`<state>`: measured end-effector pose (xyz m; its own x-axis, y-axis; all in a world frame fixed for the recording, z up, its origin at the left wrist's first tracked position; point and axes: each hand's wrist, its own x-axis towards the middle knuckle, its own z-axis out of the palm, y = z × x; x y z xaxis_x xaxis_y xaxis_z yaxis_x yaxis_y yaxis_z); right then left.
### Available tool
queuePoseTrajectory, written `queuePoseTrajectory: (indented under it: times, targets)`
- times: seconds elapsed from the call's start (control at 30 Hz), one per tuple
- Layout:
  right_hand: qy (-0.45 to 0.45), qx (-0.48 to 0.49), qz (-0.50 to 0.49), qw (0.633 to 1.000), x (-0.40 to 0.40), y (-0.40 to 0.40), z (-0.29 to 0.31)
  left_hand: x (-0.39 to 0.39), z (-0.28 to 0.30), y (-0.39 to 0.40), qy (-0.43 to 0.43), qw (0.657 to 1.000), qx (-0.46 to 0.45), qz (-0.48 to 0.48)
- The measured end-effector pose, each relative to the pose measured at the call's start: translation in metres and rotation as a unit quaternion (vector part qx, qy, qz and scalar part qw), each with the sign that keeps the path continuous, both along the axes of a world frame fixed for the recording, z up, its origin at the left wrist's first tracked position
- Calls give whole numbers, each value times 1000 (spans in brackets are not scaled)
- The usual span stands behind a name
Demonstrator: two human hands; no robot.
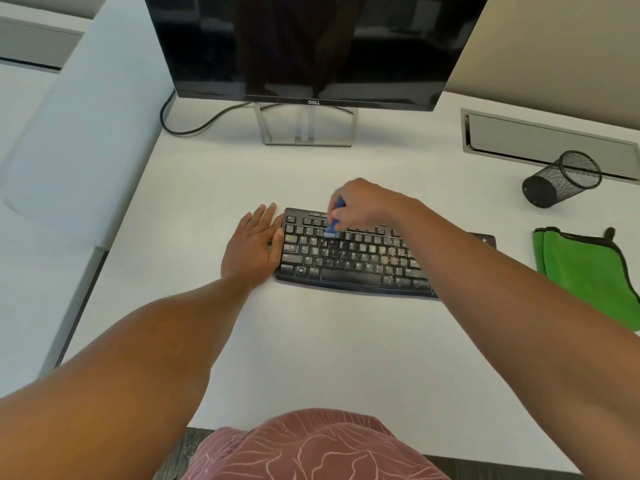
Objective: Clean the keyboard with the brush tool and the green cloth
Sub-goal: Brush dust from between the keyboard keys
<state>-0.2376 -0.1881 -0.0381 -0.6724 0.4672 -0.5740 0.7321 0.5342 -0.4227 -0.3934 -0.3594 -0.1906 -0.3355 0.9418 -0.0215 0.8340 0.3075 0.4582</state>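
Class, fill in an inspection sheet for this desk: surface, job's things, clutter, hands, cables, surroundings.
Surface: white desk.
Job's things: black keyboard, crumbs on its right-hand keys; blue brush tool on the upper key rows; green cloth folded at the right, untouched.
Clutter: mesh pen cup tipped over.
Hands: left hand flat against the keyboard's left end; right hand grips the brush tool.
Cables: black cable behind the monitor.
Surroundings: desk cable hatch.

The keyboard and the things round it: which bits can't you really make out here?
- Brush tool, head view: motion-blurred, mostly covered by the right hand; bristles unclear.
- Keyboard: right end hidden under the right forearm; key legends too small to read.
- Green cloth: cut off by the right edge.
- Left hand: rests flat at the keyboard's left end, hiding that edge.
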Motion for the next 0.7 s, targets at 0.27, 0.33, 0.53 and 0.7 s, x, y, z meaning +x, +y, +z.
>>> queuePoseTrajectory:
  times: [0.27, 0.33, 0.53, 0.7]
  targets:
    - [-108, 61, 62, 990, 6, -4, -10, 0, -3, 1, -1, 1000, 5, 1]
    - [-182, 96, 82, 975, 13, 1, -2, 0, -3, 0, -2, 1000, 7, 3]
    - [-56, 17, 24, 998, -4, 3, 10, 0, -3, 1, 1, 1000, 7, 3]
    - [87, -35, -83, 992, -37, -14, -6, 0, -1, 1, 2, 1000, 1, 1]
